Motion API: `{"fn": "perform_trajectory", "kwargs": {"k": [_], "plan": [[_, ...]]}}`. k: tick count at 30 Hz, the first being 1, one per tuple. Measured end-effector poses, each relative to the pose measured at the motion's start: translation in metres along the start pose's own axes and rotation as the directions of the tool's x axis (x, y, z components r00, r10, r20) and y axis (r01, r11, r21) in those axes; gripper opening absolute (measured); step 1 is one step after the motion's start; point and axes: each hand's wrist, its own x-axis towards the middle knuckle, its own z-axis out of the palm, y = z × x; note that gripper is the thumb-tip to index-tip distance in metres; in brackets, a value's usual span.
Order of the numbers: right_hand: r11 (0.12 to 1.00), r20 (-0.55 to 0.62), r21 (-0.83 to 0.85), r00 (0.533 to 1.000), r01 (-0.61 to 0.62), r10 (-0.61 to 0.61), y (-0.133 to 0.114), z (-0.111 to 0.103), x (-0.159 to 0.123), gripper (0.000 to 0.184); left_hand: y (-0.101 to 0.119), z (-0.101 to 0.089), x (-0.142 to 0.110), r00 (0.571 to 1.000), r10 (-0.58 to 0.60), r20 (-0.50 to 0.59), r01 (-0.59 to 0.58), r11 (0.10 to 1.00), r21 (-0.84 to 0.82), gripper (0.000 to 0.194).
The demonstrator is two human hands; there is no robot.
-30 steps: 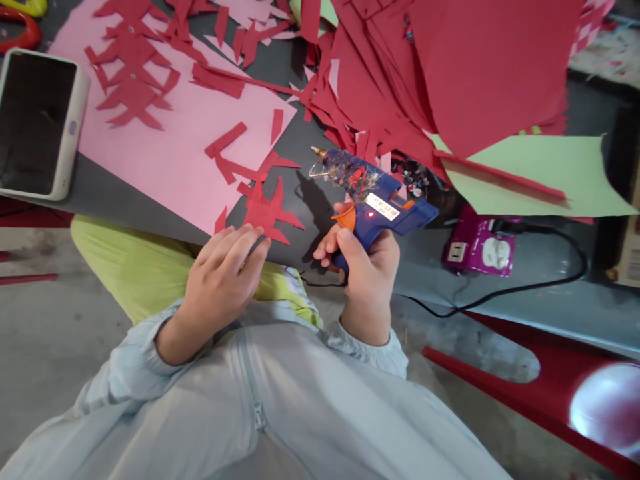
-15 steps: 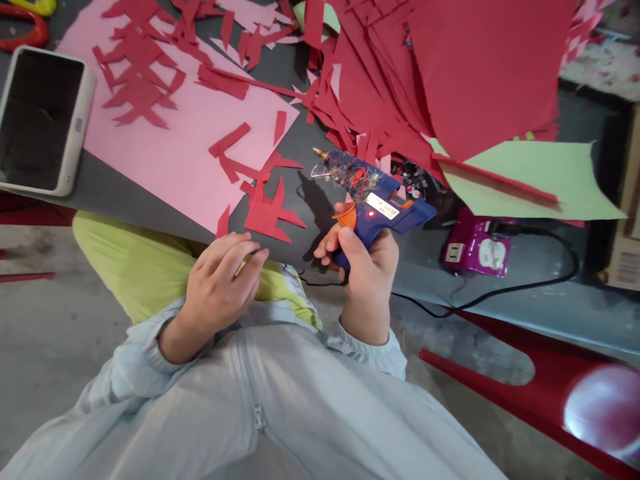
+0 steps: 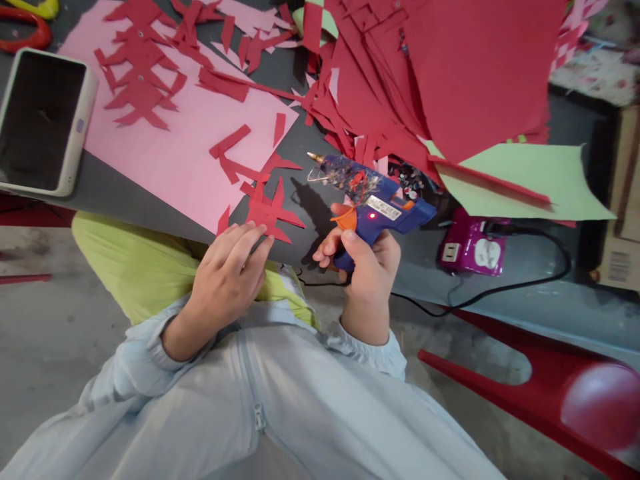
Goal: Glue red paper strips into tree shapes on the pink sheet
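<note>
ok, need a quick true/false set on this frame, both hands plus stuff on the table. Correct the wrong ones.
1. The right hand holds a blue glue gun. True.
2. The left hand is gripping the glue gun too. False: it is at the near edge of a red paper cutout, apart from the glue gun.
3. The light on the glue gun glows red. True.
4. The phone lies to the right of the glue gun. False: it lies to the left, at the far side of the pink sheet from the gun.
5. A black plug sits in the purple socket box. True.
</note>
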Motion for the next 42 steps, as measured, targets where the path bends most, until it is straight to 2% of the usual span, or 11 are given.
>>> {"fn": "perform_trajectory", "kwargs": {"k": [6,13,19,27,35,38,42], "plan": [[0.997,0.034,0.068,0.999,0.022,-0.024,0.0,0.0,0.001,0.017,0.001,0.0,0.007,0.999,0.044,-0.022,-0.043,0.998,0.047,0.038],[1.0,0.017,-0.016,1.0,-0.006,0.006,0.0,0.0,0.0,0.025,0.004,0.0,0.026,0.988,-0.072,0.137,0.057,0.992,0.115,0.048],[1.0,0.021,-0.007,1.0,0.015,-0.015,0.0,0.001,0.0,0.023,0.005,0.002,0.03,0.991,-0.03,0.129,0.003,0.979,0.205,0.043],[1.0,0.019,-0.03,1.0,0.004,-0.004,0.0,0.001,0.0,0.03,0.007,0.0,0.029,0.985,-0.079,0.152,0.057,0.988,0.142,0.043],[1.0,0.022,0.026,1.0,-0.016,0.016,0.001,0.0,0.0,0.027,-0.005,-0.007,0.022,0.99,-0.025,0.137,0.011,0.995,0.102,0.041],[0.999,0.03,0.038,0.999,-0.033,0.032,0.002,-0.001,0.0,0.028,-0.01,-0.008,0.018,0.994,0.037,0.103,-0.044,0.997,0.068,0.038],[0.999,0.029,0.028,0.999,-0.036,0.035,0.002,0.0,0.001,0.029,-0.015,-0.014,0.017,0.986,0.145,0.08,-0.147,0.989,0.025,0.023]]}}
